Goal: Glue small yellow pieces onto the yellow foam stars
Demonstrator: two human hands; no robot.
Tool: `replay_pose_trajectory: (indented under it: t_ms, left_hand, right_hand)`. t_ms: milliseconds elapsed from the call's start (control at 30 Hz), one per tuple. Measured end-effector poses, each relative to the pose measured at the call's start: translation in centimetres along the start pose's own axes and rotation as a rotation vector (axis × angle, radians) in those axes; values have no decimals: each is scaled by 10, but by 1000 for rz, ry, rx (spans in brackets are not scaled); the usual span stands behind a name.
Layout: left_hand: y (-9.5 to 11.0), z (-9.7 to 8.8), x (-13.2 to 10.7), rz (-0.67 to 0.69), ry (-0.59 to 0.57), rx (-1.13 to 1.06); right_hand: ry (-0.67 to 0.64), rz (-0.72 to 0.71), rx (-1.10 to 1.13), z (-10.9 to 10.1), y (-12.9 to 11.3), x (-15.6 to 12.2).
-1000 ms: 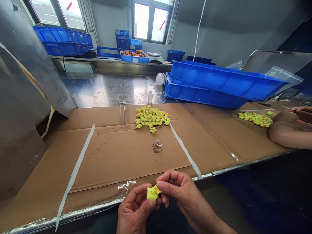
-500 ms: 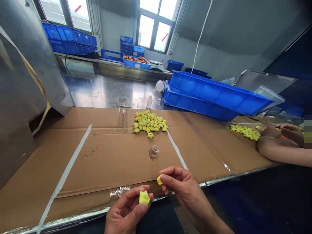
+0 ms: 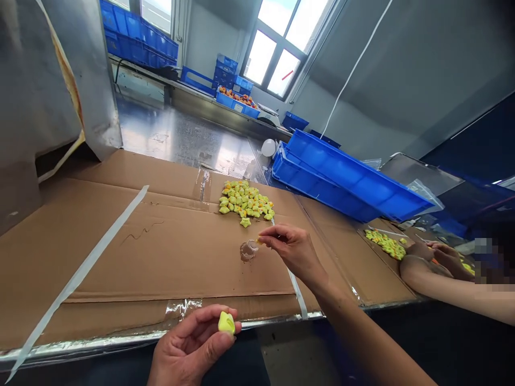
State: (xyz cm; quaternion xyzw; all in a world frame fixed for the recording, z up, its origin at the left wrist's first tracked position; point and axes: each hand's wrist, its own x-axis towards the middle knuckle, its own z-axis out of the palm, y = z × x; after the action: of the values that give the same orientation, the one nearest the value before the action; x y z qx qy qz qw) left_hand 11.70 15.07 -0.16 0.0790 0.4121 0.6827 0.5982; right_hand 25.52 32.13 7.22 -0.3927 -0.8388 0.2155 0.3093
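Pinching a tiny yellow scrap (image 3: pixel 259 242) between the fingertips, the right hand (image 3: pixel 290 252) holds it just beside a small clear plastic cup (image 3: pixel 248 250) on the cardboard-covered worktop (image 3: pixel 132 252), a tight fingertip grip suiting so small a piece. The left hand (image 3: pixel 188 345) curls closed around a puffy yellow-green star (image 3: pixel 226 323) at the worktop's near edge, well apart from the heap of similar stars (image 3: pixel 243 199). At the right, a co-worker's hands (image 3: pixel 442 260) work over another batch.
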Motion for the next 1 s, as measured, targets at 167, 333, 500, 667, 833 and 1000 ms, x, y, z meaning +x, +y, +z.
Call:
replay_pose_trajectory:
  t_ms: [167, 333, 500, 667, 833, 1000]
  left_hand:
    - [1, 2, -2, -13, 12, 6]
    - [3, 4, -5, -18, 29, 3]
    - [3, 5, -4, -24, 45, 12]
    - [5, 6, -6, -29, 41, 25]
    - [7, 7, -8, -35, 46, 28]
    - [7, 7, -8, -35, 42, 42]
  right_hand:
    - [9, -62, -96, 2, -2, 1]
    - [15, -96, -138, 5, -4, 1]
    - [11, -130, -156, 7, -4, 1]
    - [6, -139, -169, 8, -3, 1]
    - [3, -148, -178, 8, -2, 1]
    - [-3, -149, -188, 8, -4, 1]
